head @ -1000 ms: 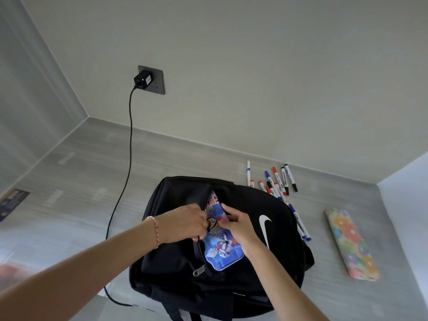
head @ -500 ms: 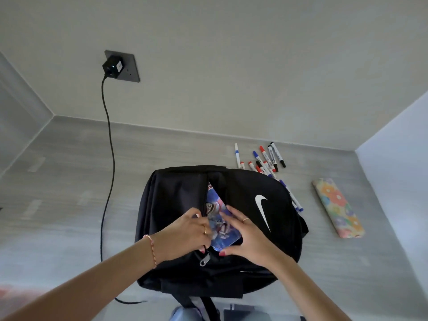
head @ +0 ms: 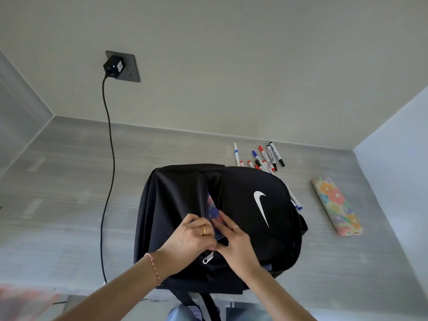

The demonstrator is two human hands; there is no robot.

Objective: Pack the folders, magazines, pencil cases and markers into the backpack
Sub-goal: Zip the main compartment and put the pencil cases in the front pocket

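Black backpack (head: 243, 205) with white swoosh logo (head: 261, 206) at 3 o'clock on its face; blue-pink printed pencil case (head: 214, 213) in the slot, silver zipper pull (head: 206, 259) at 6 o'clock. Markers (head: 264, 158) at 1 o'clock of the bag: white barrels with red, blue, black caps; floral pencil case (head: 337, 206) at 3 o'clock, orange, yellow, green, blue flowers. Grey streaked tabletop (head: 69, 181), beige wall (head: 231, 54), black charger (head: 112, 67) and cable (head: 110, 158) at 10 o'clock, gold ring (head: 203, 230), red-white wrist string (head: 154, 267).
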